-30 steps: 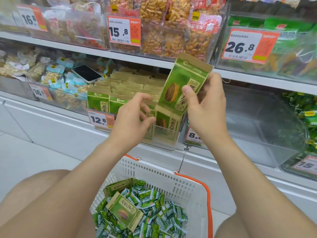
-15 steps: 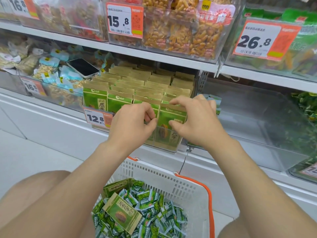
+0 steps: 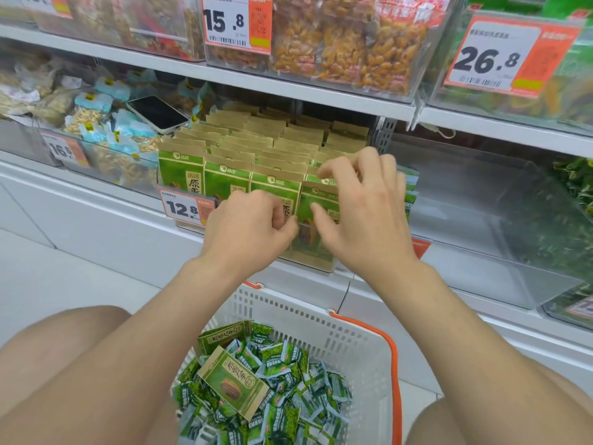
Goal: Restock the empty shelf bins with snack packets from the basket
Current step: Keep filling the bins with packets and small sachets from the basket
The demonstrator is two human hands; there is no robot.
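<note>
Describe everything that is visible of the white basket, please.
The basket is white plastic with slotted, perforated walls and an orange handle folded down along its right rim. It sits low in front of the white shelf base, open at the top. Inside lie many small green packets with two larger green packets on top. Only its contents are seen touching it.

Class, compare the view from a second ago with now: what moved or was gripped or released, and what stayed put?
The right hand brought the green packet down from the air and slotted it into the front row of the bin, still pinching its top. The left hand stayed curled at that front row. The basket and the phone did not move.
</note>
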